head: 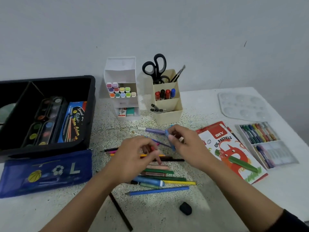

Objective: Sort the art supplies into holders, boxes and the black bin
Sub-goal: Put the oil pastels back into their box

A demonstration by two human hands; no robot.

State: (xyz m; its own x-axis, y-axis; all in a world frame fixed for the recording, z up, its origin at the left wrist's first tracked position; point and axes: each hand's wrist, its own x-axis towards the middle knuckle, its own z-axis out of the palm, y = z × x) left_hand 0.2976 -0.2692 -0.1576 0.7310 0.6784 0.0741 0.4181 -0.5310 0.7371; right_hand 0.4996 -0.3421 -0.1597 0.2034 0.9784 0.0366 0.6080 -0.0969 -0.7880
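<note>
Edges: I am seeing the black bin (50, 79) crowding the left and the pastel tray (280, 154) sitting near the right edge of the table (158, 208).
Open room: speckled tabletop showing nearest me.
Room: a plain wall (167, 22) standing behind.
Left hand (132, 159): pinching a pink crayon (158, 159) over the pile of pencils (160, 179).
Right hand (187, 146): gripping a small blue piece (167, 133) just beyond that pile.
</note>
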